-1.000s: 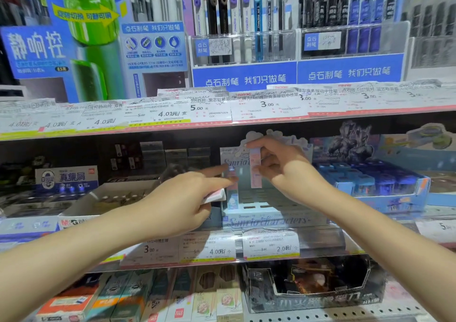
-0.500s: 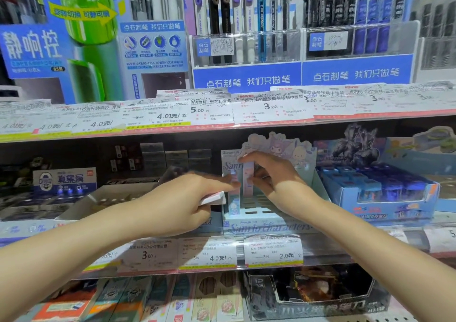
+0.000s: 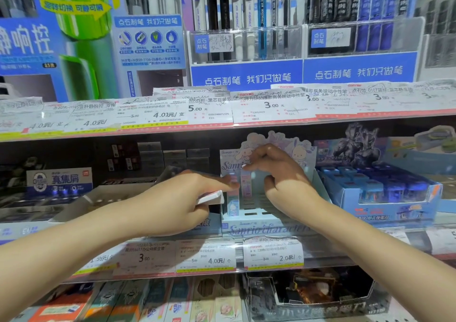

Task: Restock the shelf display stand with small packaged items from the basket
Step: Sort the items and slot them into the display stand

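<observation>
A pale blue cardboard display stand (image 3: 269, 225) with cartoon characters on its backboard sits on the middle shelf. Two slim packaged items stand in its left slots: a blue one (image 3: 233, 201) and a pink one (image 3: 246, 183). My right hand (image 3: 278, 173) hovers over the stand, fingertips touching the top of the pink packet. My left hand (image 3: 180, 201) is just left of the stand, fingers closed on several small white-edged packets (image 3: 212, 197), its forefinger stretched toward the blue one. No basket is in view.
A blue box of small items (image 3: 385, 193) stands right of the stand, an open white carton (image 3: 98, 198) to its left. Price labels (image 3: 207, 257) line the shelf edge. Pen racks (image 3: 246, 25) fill the upper shelf; more boxes sit below.
My right hand has lowered the pink packet into a slot next to the blue one, and its fingers have loosened at the top. My left hand stayed in place with its packets.
</observation>
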Available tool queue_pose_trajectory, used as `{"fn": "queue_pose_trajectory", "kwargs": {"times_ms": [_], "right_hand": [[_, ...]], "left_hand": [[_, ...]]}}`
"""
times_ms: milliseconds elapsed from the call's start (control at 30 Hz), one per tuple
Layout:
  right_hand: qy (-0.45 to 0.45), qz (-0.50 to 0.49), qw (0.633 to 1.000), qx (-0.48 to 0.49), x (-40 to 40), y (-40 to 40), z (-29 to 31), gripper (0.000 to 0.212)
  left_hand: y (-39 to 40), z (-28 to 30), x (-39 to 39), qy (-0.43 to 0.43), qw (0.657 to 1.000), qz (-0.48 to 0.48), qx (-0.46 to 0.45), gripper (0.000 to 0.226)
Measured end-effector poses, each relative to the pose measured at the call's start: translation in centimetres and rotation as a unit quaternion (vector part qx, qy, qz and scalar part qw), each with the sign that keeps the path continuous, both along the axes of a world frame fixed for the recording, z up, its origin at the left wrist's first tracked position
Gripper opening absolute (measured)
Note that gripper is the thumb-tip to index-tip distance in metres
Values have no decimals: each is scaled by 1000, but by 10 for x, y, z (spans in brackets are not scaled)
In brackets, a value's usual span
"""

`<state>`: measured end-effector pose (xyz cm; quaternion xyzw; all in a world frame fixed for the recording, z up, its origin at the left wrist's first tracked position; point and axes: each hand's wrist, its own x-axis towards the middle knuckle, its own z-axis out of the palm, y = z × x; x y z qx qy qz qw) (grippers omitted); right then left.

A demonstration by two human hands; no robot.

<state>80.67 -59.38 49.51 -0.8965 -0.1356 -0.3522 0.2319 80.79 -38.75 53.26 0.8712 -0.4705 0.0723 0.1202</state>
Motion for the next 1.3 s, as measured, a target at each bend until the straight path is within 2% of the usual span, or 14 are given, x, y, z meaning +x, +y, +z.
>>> {"fn": "queue_pose_trajectory", "kwargs": {"times_ms": [100,300,400,500,533,633,700,833,900,1000,1100,1300], "right_hand": [[19,-15,999,-23,-1,0,2,41],[31,-40,999,-10,-2,-4,5,37],[70,-18,997,-3,-2,-4,7,38],[135,1,990,32,-5,3,13,12],[140,1,990,34,-6,3,14,14],[122,-5,993,-3,-12,3,12,49],[113,4,993,19,-16,3,10,60],[37,96,986,131,-33,16,15,38],[23,157,973,166,-43,25,21,24],[32,198,958,207,-52,39,27,13],[53,191,953,229,-56,44,28,13],[148,219,923,281,-57,39,28,12]], "left_hand": [[0,0,-3,2,1000,9,8,59],[0,7,-5,-17,999,23,32,56],[-2,9,-6,-10,999,34,29,53],[-2,10,-6,3,998,45,33,51],[-2,11,-7,3,999,43,30,50],[-1,8,-6,9,999,35,-6,34],[0,6,-5,-1,998,40,-52,28],[1,6,-5,-20,989,25,-143,17],[-1,8,-9,20,985,18,-169,20],[-3,6,-12,149,967,-6,-205,18],[-2,3,-13,274,930,-44,-241,9],[2,-3,-8,389,889,-105,-216,12]]}}
